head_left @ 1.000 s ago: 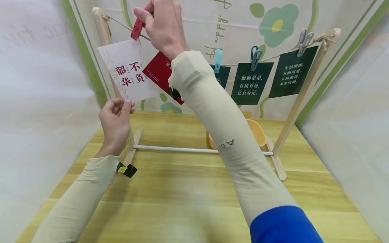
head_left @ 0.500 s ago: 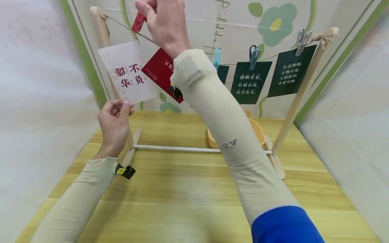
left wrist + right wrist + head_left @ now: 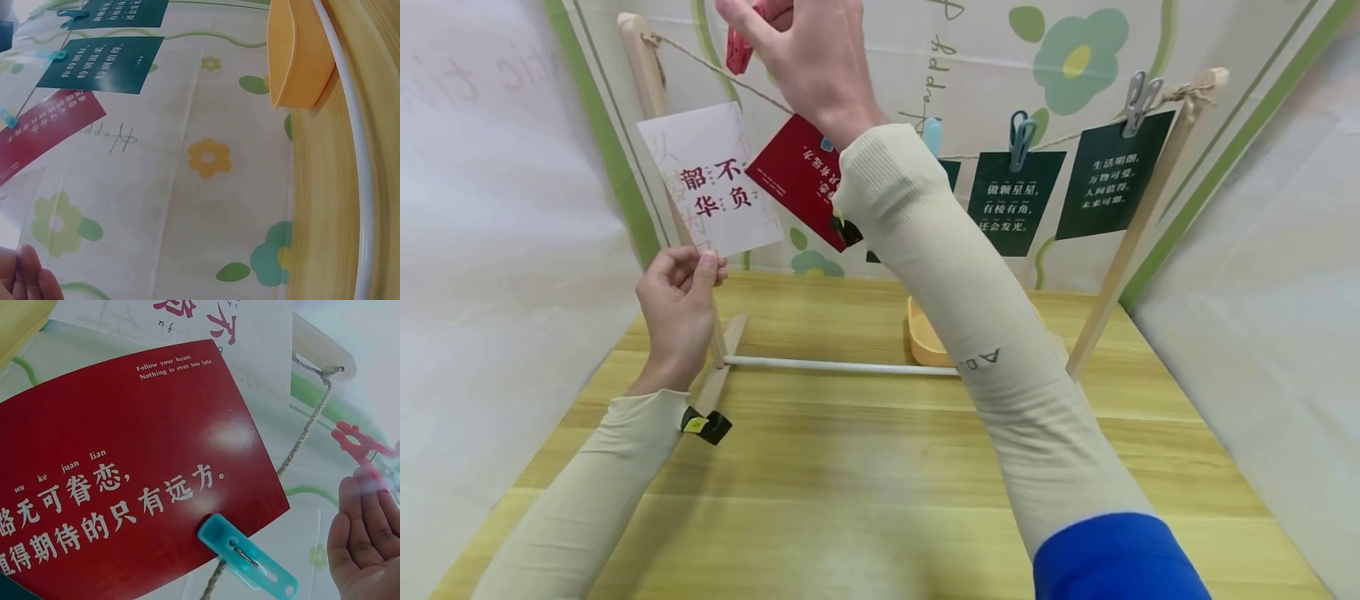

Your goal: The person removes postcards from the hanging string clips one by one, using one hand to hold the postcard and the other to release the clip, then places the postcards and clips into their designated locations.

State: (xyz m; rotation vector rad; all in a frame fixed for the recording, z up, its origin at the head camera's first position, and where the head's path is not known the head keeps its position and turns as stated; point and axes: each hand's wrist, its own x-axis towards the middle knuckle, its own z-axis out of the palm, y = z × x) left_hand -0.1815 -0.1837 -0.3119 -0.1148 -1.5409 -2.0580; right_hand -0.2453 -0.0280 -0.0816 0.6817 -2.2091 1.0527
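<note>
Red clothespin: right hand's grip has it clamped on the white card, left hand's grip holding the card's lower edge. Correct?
Not clamped: the right wrist view shows the red clothespin apart from the white card. The right hand's grip does have it, and the left hand's grip holds the card's lower edge.

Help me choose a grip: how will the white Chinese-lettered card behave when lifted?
Probably fairly stiff: the white Chinese-lettered card stands nearly flat above the left hand, which pinches its lower edge. Likely light, too: that pinch alone seems to support it.
</note>
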